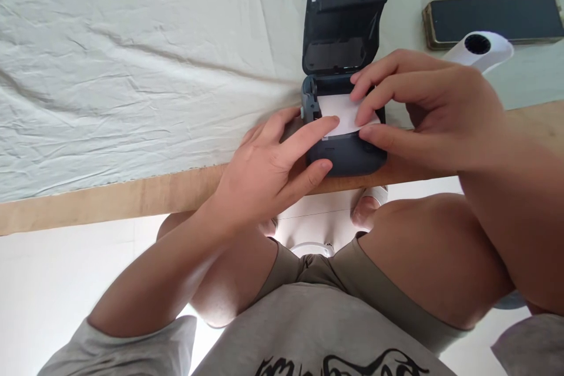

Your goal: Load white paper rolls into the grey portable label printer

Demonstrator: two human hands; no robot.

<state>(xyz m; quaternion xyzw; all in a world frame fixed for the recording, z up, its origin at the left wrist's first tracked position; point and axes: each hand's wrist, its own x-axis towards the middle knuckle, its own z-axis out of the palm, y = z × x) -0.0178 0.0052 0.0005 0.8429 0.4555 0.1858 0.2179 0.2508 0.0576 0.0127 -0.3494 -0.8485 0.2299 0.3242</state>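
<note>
A small dark portable thermal printer (348, 155) rests near the table's front edge, its black lid (346, 20) swung up and back. White paper (339, 107) lies in its open bay. My left hand (268, 167) is against the printer's left side, the thumb at its front and the index fingertip pressing on the paper. From the right, my right hand (434, 106) reaches over the bay, thumb and fingers closed on the paper's right edge. Behind that hand, a white paper roll (496, 53) with a black core is partly hidden.
A phone (493, 16) in a clear case lies at the back right. Pale wrinkled cloth (150, 59) covers the table, leaving a wooden front edge (145, 197) bare. My legs are below that edge.
</note>
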